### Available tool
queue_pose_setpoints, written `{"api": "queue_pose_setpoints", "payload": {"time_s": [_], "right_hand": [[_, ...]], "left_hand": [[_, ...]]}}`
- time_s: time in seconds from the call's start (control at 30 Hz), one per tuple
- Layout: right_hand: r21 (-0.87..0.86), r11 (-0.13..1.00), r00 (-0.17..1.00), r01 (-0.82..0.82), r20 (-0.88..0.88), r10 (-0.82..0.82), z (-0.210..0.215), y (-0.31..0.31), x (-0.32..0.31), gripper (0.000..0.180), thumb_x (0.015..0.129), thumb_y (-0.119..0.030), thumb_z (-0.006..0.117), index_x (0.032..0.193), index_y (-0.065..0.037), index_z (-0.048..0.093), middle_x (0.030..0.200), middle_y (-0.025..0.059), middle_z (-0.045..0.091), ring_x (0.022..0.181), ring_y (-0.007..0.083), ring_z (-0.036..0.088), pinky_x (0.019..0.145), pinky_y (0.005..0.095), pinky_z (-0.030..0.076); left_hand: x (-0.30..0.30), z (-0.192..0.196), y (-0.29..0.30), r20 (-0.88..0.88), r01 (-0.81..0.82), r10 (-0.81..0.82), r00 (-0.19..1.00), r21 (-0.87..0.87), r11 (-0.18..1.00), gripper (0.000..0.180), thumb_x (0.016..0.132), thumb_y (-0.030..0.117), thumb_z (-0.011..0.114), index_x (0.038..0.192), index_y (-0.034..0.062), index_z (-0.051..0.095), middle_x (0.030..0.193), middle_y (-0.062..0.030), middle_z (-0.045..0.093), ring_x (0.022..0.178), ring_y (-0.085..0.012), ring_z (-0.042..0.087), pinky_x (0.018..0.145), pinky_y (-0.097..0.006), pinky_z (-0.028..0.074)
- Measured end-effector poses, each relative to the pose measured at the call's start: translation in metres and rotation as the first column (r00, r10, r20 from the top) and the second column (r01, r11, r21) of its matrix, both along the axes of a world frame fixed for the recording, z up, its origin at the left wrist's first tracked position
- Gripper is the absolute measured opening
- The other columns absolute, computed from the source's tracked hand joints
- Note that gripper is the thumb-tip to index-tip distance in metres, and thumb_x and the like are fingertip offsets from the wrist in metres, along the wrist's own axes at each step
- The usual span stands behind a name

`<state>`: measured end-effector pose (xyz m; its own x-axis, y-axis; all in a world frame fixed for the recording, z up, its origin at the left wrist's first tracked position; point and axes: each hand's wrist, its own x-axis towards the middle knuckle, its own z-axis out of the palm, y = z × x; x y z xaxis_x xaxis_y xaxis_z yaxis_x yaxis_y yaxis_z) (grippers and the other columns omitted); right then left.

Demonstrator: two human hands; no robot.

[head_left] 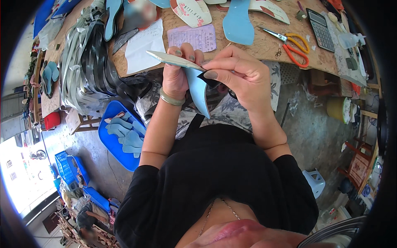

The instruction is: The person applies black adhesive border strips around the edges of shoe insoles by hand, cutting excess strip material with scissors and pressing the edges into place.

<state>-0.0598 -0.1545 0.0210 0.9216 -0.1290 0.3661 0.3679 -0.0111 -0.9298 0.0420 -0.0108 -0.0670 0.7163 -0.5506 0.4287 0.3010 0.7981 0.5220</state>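
Observation:
Above the front edge of the table, my left hand [174, 78] is closed round a curved light-blue insole [197, 91] with a pale other face. The insole is tilted, and one end hangs down toward my lap. With thumb and fingers, my right hand [248, 78] pinches a black strap [211, 81] against the insole's edge at its middle. How far the strap reaches behind the insole is hidden. A pale bangle [172, 99] circles my left wrist.
Scissors with orange and yellow handles [289, 43] and a calculator [320, 29] lie at the table's right. White paper [143, 46], a purple slip [192, 38] and more blue insoles [238, 27] lie behind my hands. Black and grey straps [89, 62] drape leftward, above a blue tub [109, 142] of insoles.

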Motion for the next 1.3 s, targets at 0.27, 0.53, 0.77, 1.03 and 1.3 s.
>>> {"api": "queue_pose_setpoints", "payload": {"time_s": [0.27,0.53,0.77,1.03,1.3], "right_hand": [[-0.113,0.993,0.993,0.016,0.116,-0.003,-0.001,0.003,-0.002,0.017,0.076,0.000,0.073,0.092,-0.002,0.073,0.082,0.0026,0.061,0.067,0.0067,0.052,0.055,0.0197,0.037],[-0.218,0.976,0.978,0.023,0.207,0.023,0.009,0.011,-0.014,0.018,0.071,0.001,0.076,0.089,-0.003,0.073,0.081,0.0035,0.060,0.068,0.0109,0.053,0.057,0.0225,0.040],[-0.242,0.961,0.915,0.133,0.403,-0.025,0.002,0.016,-0.017,0.026,0.063,-0.007,0.083,0.083,-0.008,0.065,0.081,0.0027,0.057,0.070,0.0173,0.054,0.061,0.0283,0.042],[-0.319,0.928,0.885,0.194,0.465,-0.025,0.003,0.017,-0.015,0.028,0.059,-0.012,0.084,0.081,-0.012,0.066,0.081,-0.0006,0.059,0.068,0.0173,0.054,0.065,0.0304,0.038],[-0.458,0.722,0.762,0.518,0.630,-0.148,0.000,0.001,0.004,0.028,0.059,-0.014,0.083,0.083,-0.013,0.068,0.076,-0.0045,0.060,0.069,0.0145,0.056,0.066,0.0300,0.037]], "left_hand": [[-0.001,0.002,0.001,0.076,0.017,-0.016,0.997,-0.019,1.000,0.015,0.085,0.027,0.070,0.097,0.0212,0.063,0.084,-0.0027,0.051,0.077,-0.0226,0.052,0.067,-0.032,0.047],[-0.007,0.023,0.009,0.211,0.113,-0.085,0.974,-0.121,0.986,0.014,0.086,0.023,0.068,0.094,0.0183,0.058,0.085,-0.0040,0.052,0.080,-0.0241,0.055,0.076,-0.035,0.050],[-0.001,0.042,0.021,0.345,0.195,-0.174,0.922,-0.026,0.980,0.008,0.087,0.029,0.065,0.083,0.0231,0.067,0.088,-0.0020,0.057,0.083,-0.0232,0.051,0.073,-0.032,0.047],[0.000,0.041,0.024,0.392,0.138,-0.115,0.913,-0.032,0.990,0.009,0.088,0.029,0.064,0.083,0.0222,0.066,0.088,-0.0019,0.057,0.081,-0.0226,0.051,0.074,-0.034,0.047],[0.000,0.042,0.020,0.434,-0.145,0.097,0.896,0.079,0.986,0.013,0.085,0.026,0.069,0.093,0.0175,0.063,0.087,-0.0066,0.055,0.081,-0.0241,0.051,0.074,-0.035,0.048]]}}
